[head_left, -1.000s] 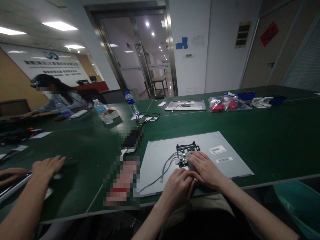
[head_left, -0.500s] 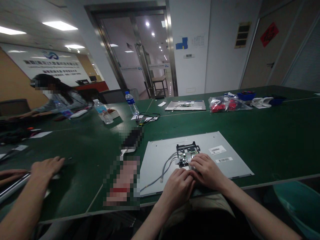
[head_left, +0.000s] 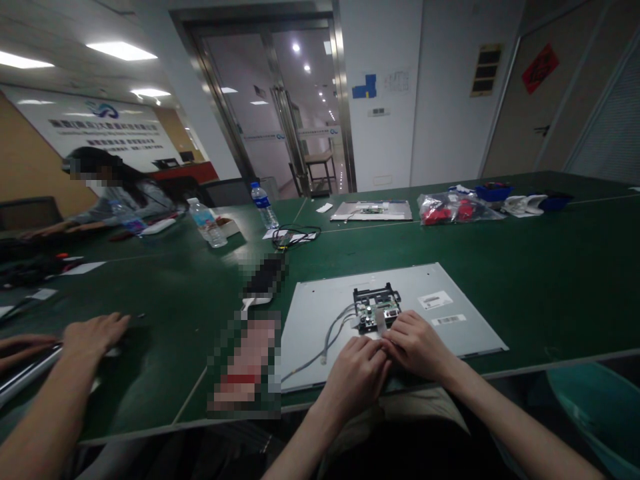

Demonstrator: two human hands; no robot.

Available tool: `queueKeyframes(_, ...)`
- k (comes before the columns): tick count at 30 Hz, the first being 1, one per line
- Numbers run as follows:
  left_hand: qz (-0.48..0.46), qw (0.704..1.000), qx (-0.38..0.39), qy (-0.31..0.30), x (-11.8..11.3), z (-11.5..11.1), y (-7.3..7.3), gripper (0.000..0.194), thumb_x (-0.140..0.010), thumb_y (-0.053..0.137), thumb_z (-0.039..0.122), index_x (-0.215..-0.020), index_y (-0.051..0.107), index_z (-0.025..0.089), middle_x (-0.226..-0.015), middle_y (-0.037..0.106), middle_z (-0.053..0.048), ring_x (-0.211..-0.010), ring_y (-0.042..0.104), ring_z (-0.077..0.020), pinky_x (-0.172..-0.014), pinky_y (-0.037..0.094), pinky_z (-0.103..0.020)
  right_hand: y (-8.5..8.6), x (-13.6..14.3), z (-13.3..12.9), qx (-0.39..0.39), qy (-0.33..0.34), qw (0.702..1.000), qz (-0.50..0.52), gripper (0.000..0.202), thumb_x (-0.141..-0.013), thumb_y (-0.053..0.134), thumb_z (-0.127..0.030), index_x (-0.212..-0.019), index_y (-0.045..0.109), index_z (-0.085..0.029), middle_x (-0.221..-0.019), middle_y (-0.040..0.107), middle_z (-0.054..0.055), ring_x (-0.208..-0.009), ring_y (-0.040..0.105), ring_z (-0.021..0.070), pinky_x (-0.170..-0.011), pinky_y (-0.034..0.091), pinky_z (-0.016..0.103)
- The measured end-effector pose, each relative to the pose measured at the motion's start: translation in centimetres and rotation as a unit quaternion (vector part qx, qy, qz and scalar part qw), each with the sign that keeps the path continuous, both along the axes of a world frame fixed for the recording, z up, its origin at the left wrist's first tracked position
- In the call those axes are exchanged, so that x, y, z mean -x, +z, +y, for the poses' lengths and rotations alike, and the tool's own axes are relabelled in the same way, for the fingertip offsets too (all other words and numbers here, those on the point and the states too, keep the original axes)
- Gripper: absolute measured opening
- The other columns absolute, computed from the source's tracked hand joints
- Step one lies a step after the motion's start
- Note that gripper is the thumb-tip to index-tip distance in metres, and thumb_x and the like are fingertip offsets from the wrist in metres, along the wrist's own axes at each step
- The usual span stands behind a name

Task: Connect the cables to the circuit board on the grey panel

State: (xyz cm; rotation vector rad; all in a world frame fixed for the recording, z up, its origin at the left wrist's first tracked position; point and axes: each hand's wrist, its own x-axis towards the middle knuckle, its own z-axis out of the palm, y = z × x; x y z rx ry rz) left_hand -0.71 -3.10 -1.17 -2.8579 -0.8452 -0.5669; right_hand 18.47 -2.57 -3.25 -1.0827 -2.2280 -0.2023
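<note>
A flat grey panel (head_left: 320,310) with two white labels lies on the green table before me. On it sits a green circuit board (head_left: 373,312) in a black frame (head_left: 374,291). A pale, flat strip (head_left: 381,321) stands up from the board's near edge. My right hand (head_left: 420,345) is closed, its fingertips at the strip's lower end. Against it, my left hand (head_left: 357,367) is closed too, its fingertips hidden behind the knuckles. Thin grey wires (head_left: 327,337) run from the board over the panel to its near left edge.
Another person's forearm and hand (head_left: 93,340) rest at left, near a metallic bar (head_left: 30,377). Blurred-out items lie left of the panel. Farther back are bottles (head_left: 263,207), a black cable (head_left: 295,235), a second panel (head_left: 345,211) and a plastic bag (head_left: 450,209). Someone sits far left.
My right hand has drawn slightly down and its fingers have curled in, uncovering more of the circuit board and the pale strip. My left hand stays nearly still.
</note>
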Motion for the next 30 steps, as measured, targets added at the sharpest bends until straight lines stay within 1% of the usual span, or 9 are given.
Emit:
queueKeyframes(3,-0.002,1.000,0.004,0.000,0.0,0.0,0.0,0.011,-0.094,0.051,0.019,-0.100,0.061,0.018,-0.101,0.066,-0.007,-0.088,0.058,-0.0232,-0.077,0.049,-0.040,0.0,-0.3,0.0,0.001,-0.018,1.000,0.008,0.022,-0.097,0.049,-0.022,-0.083,0.066,-0.019,-0.077,0.062,0.005,-0.079,0.053,0.0206,-0.077,0.037,0.035)
queueKeyframes(6,-0.006,1.000,0.007,-0.001,0.0,0.0,0.2,0.018,-0.095,0.051,0.019,-0.110,0.060,0.018,-0.102,0.066,-0.007,-0.090,0.059,-0.0234,-0.079,0.049,-0.040,0.1,-0.7,-0.3,0.004,-0.032,0.999,0.018,0.022,-0.097,0.049,-0.021,-0.083,0.067,-0.019,-0.076,0.062,0.005,-0.077,0.053,0.0201,-0.076,0.037,0.035)
queueKeyframes(9,-0.012,1.000,0.010,-0.005,0.1,0.0,0.4,0.023,-0.095,0.050,0.020,-0.117,0.058,0.018,-0.103,0.066,-0.008,-0.091,0.060,-0.0230,-0.080,0.050,-0.039,0.1,-1.2,-0.8,0.011,-0.035,0.999,0.025,0.020,-0.097,0.050,-0.021,-0.089,0.067,-0.019,-0.078,0.063,0.005,-0.078,0.054,0.0206,-0.074,0.038,0.035)
queueKeyframes(13,-0.029,1.000,0.009,-0.002,0.1,0.0,0.4,0.025,-0.096,0.049,0.020,-0.119,0.058,0.019,-0.107,0.067,-0.009,-0.096,0.061,-0.0239,-0.084,0.050,-0.041,-0.1,-1.5,-1.3,0.020,-0.026,0.999,0.028,0.018,-0.097,0.050,-0.022,-0.100,0.067,-0.019,-0.089,0.065,0.008,-0.085,0.055,0.0223,-0.077,0.042,0.036)
queueKeyframes(18,-0.057,0.998,0.003,0.017,0.2,0.1,0.4,0.028,-0.093,0.052,0.020,-0.121,0.057,0.018,-0.117,0.065,-0.011,-0.106,0.059,-0.0269,-0.094,0.048,-0.046,-0.2,-1.4,-1.2,0.029,-0.001,0.999,0.019,0.016,-0.097,0.052,-0.023,-0.106,0.065,-0.020,-0.102,0.066,0.009,-0.097,0.057,0.0236,-0.086,0.046,0.039)
queueKeyframes(22,-0.067,0.997,0.007,0.034,0.1,0.2,0.4,0.031,-0.092,0.053,0.021,-0.123,0.055,0.017,-0.120,0.064,-0.013,-0.112,0.057,-0.0290,-0.098,0.047,-0.049,-0.2,-1.3,-1.0,0.033,0.013,0.999,0.009,0.020,-0.095,0.055,-0.023,-0.113,0.063,-0.020,-0.105,0.067,0.009,-0.101,0.058,0.0237,-0.089,0.047,0.040)
queueKeyframes(26,-0.071,0.997,0.015,0.040,0.0,0.4,0.4,0.035,-0.092,0.053,0.022,-0.126,0.053,0.015,-0.124,0.062,-0.014,-0.116,0.055,-0.0298,-0.102,0.044,-0.051,-0.4,-1.3,-0.9,0.035,0.006,0.999,0.007,0.026,-0.094,0.057,-0.023,-0.119,0.062,-0.019,-0.106,0.067,0.010,-0.103,0.058,0.0248,-0.091,0.047,0.042)
queueKeyframes(30,-0.075,0.996,0.025,0.035,0.0,0.3,1.1,0.039,-0.091,0.057,0.025,-0.128,0.052,0.017,-0.126,0.062,-0.012,-0.118,0.054,-0.0276,-0.105,0.043,-0.048,-0.3,-1.3,-1.0,0.039,-0.002,0.999,0.008,0.026,-0.092,0.058,-0.022,-0.117,0.063,-0.019,-0.105,0.067,0.010,-0.105,0.057,0.0260,-0.093,0.046,0.043)
